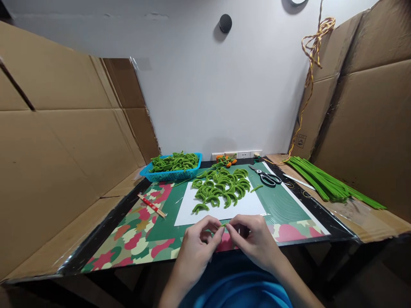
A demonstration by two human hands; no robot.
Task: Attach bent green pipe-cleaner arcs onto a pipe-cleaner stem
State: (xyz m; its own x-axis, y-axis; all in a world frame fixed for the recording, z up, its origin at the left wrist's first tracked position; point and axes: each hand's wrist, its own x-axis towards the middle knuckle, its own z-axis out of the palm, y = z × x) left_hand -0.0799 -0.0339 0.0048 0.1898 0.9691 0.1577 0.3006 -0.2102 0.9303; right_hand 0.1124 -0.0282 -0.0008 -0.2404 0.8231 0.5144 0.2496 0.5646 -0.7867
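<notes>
Near the table's front edge, my left hand (199, 243) and my right hand (254, 236) face each other, thumb and fingertips pinched. Between them is a small green pipe cleaner piece (224, 225), mostly covered by the fingertips, with both hands gripping it. Just beyond lie many curved green pipe cleaner pieces (220, 188), bunched in small groups on a white sheet (184, 214). One short, straighter green piece (256, 188) rests at the sheet's right side.
A blue basket (171, 176) heaped with green pieces stands back left. Black-handled scissors (268, 178) lie right of the sheet, a red-wrapped chopstick pair (151, 205) left. Orange-and-green pipe cleaner work (226, 161) sits behind. Long green pipe cleaners (324, 179) lie far right. Cardboard walls (64, 141) flank the table.
</notes>
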